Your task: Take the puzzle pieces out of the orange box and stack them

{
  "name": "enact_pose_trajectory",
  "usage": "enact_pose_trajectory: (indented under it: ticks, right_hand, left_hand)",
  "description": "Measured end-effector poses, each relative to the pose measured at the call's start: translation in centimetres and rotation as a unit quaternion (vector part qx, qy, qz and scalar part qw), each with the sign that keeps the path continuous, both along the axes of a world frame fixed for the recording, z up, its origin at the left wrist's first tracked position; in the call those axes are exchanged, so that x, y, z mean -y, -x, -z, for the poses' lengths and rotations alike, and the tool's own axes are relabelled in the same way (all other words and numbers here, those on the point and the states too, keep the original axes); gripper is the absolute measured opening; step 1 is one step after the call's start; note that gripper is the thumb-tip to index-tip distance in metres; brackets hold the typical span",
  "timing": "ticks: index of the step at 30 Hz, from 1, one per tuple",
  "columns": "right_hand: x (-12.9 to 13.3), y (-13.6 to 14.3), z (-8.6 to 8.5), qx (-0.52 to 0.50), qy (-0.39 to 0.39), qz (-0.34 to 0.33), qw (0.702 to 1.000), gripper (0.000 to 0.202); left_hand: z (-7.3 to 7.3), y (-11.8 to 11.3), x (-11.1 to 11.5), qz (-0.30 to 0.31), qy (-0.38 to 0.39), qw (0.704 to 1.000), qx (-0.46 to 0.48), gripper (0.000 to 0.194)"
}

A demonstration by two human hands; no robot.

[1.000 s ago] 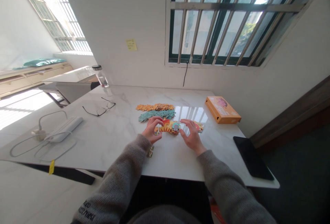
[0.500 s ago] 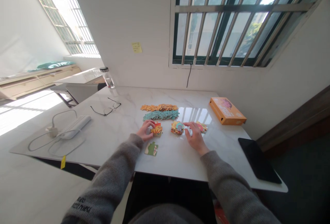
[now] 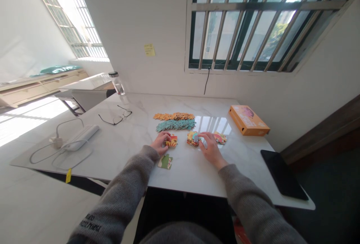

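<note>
My left hand point(image 3: 160, 142) curls at the left edge of a red-and-orange jigsaw piece point(image 3: 173, 142); I can't tell whether my fingers pinch it. My right hand point(image 3: 212, 149), thumb and fingers parted, is at the right side of a jigsaw stack point(image 3: 191, 139). A green jigsaw piece point(image 3: 165, 161) lies nearer me, while a teal jigsaw row point(image 3: 174, 125) lies beyond both hands.

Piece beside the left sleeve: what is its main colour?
Green; the piece shows best in the head view.
</note>
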State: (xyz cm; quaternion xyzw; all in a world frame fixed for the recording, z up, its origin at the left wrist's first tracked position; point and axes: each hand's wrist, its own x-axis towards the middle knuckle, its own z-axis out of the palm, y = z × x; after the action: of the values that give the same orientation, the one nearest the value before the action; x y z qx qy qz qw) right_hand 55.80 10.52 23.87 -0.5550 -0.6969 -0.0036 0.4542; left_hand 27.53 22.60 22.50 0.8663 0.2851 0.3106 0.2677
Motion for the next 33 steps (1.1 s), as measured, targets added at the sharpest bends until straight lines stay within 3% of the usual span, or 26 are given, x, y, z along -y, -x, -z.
enact_pose_trajectory:
  ticks: [8, 14, 20, 27, 30, 33]
  right_hand:
    - [-0.6, -0.1, 0.8, 0.035, 0.056, 0.004, 0.998, 0.019]
    - [-0.7, -0.2, 0.6, 0.012, 0.017, 0.026, 0.999, 0.035]
    - [0.3, 0.8, -0.8, 0.013, -0.043, 0.0, 0.999, 0.045]
    - [1.6, 2.3, -1.9, 0.008, -0.042, -0.077, 0.996, 0.051]
    - [1.7, 2.4, -2.0, 0.001, -0.042, -0.082, 0.996, 0.048]
    - [1.4, 1.1, -1.9, 0.002, -0.049, -0.05, 0.998, 0.038]
  left_hand:
    - [0.1, -0.2, 0.2, -0.013, -0.012, 0.999, -0.026, 0.023]
    - [-0.1, 0.3, 0.0, -0.025, -0.007, 1.0, -0.009, 0.031]
    - [-1.9, 0.3, 0.6, -0.011, -0.028, 0.999, 0.041, 0.032]
    - [-4.8, -2.9, 2.8, 0.081, -0.105, 0.991, -0.003, 0.056]
    - [-5.3, -3.8, 3.2, 0.096, -0.106, 0.99, -0.015, 0.047]
    - [-4.8, -3.5, 3.0, 0.068, -0.113, 0.991, 0.014, 0.043]
